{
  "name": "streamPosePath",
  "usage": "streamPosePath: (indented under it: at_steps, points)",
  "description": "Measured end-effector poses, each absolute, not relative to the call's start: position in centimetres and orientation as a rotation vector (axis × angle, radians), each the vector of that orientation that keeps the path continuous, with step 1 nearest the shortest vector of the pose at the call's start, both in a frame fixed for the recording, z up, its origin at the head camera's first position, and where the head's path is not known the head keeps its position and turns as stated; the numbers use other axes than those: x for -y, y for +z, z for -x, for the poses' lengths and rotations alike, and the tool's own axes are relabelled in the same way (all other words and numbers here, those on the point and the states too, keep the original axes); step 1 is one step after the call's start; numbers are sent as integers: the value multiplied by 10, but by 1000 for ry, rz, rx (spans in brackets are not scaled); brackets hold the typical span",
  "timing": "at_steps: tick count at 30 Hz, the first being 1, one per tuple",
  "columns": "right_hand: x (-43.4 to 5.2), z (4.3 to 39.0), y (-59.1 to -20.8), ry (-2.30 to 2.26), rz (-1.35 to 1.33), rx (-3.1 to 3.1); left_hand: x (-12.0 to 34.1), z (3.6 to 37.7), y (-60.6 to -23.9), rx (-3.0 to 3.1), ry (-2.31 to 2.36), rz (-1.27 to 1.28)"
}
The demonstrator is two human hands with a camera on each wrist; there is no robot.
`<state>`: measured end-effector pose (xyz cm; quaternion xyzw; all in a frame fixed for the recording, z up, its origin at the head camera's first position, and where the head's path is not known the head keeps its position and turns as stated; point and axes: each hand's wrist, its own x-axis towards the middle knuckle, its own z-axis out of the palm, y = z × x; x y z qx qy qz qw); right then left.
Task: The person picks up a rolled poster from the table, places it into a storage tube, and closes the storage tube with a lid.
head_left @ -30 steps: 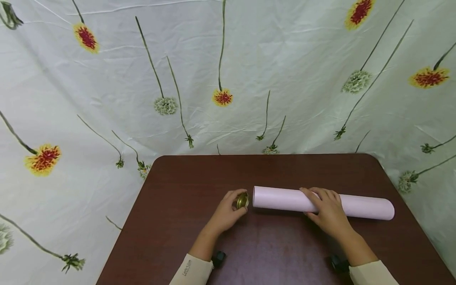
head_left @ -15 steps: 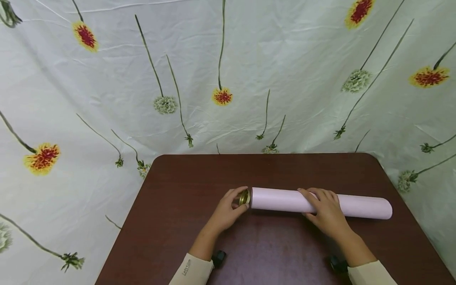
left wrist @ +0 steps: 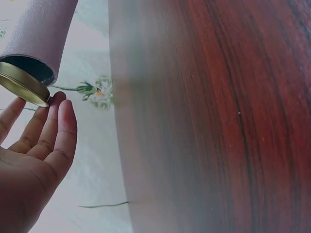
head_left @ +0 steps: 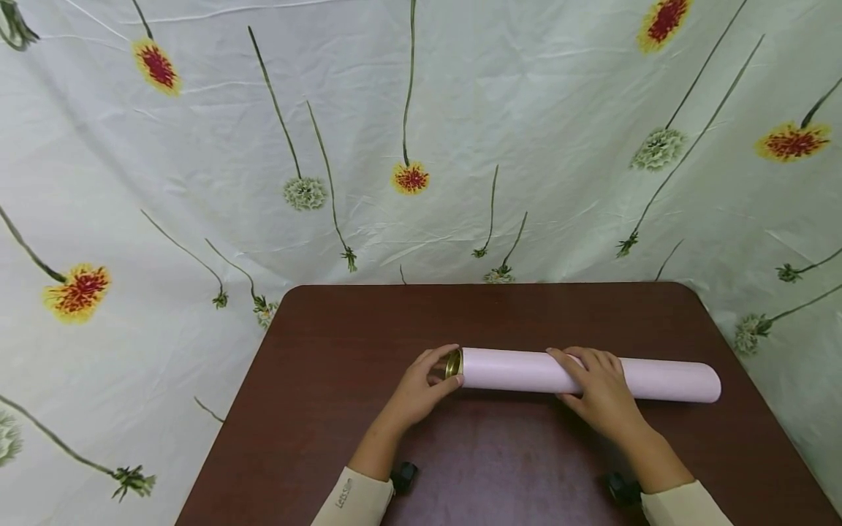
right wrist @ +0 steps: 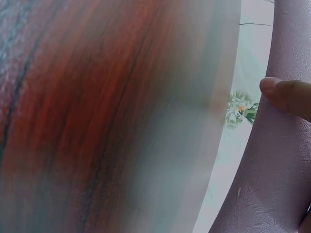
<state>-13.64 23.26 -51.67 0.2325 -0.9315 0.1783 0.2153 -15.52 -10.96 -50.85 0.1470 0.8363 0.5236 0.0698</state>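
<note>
The pink tube (head_left: 585, 375) lies across the brown table (head_left: 329, 409); the right hand (head_left: 601, 394) grips its middle. The left hand (head_left: 421, 387) pinches a gold lid (head_left: 453, 363) against the tube's open left end.

Head view: bright, even, soft light, prob. from overhead; no harsh glare. Table (head_left: 526, 314) dark and matte w/ faint sheen near its front edge. Soft thin shadow under the pink tube (head_left: 592, 378) on the near side. Wide-angle bend at the edges: floral cloth (head_left: 197, 183) stretches toward the corners. Wrist views much worse: table edge smeared, out of focus, wood grain streaky; right wrist view blurriest, tube surface alone fairly sharp.
</note>
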Motion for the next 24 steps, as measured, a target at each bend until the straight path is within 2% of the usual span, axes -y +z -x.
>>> streamPosePath:
  at_steps: [11, 24]
  points:
    - [-227, 135, -519, 493, -649, 2600, 111, 158, -513, -2054, 1936, -374]
    - [-220, 133, -518, 501, -668, 2620, 115, 160, -514, -2010, 1931, -303]
